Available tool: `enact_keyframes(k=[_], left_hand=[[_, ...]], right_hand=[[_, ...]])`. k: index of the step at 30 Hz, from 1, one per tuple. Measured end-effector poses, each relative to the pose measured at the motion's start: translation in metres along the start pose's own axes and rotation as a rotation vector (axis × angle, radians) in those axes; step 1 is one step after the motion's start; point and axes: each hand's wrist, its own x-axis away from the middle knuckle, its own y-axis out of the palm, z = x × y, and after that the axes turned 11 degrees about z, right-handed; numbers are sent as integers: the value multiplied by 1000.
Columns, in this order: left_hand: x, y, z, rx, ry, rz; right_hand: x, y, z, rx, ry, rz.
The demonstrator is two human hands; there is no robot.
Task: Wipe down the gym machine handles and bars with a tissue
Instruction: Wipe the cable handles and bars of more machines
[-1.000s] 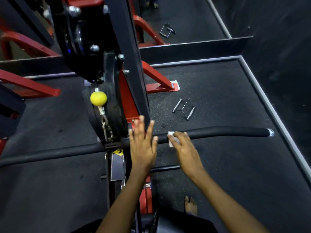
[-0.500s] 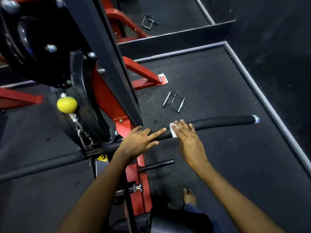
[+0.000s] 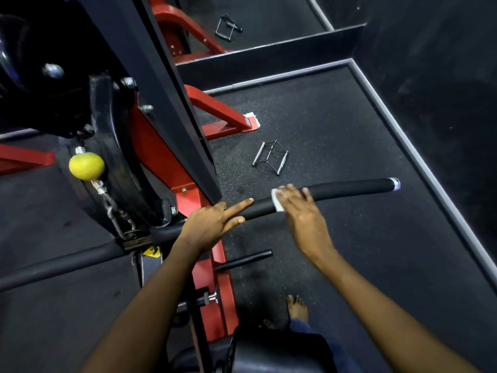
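Head cam: right hand (image 3: 301, 214) flat, pressing small white tissue (image 3: 277, 201) onto long black padded pull bar (image 3: 349, 187), roughly mid-length. Left hand (image 3: 212, 224) resting on same bar near red machine frame (image 3: 188, 203), fingers straight, gripping nothing.

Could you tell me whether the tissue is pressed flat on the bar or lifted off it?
Pressed on: the right hand holds the tissue against the bar.

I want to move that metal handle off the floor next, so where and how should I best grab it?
Probably by one of the two straight chrome rods of the metal handle, coming down from above. It lies flat on the floor with nothing on it, and the rods are bare and parallel with a gap between, so fingers could curl round one.
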Motion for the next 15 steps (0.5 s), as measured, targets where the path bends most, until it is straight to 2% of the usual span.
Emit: enact_keyframes(k=[2,4,6,8,12,13,15], left_hand=[[0,1,0,-19,-2,4],[0,2,0,-27,5,-4],[1,2,-1,-38,7,-6],[0,2,-1,-57,11,-5],[0,2,0,-53,11,-18],[0,2,-1,-39,6,-17],[1,2,-1,-22,-11,-22]], right_hand=[[4,-15,35,62,136,31],[9,-27,62,126,354,98],[11,-23,61,147,540,143],[12,-10,30,68,479,131],[21,9,-30,-80,-117,-5],[19,6,-25,-92,-129,-13],[15,-6,5,-95,82,27]])
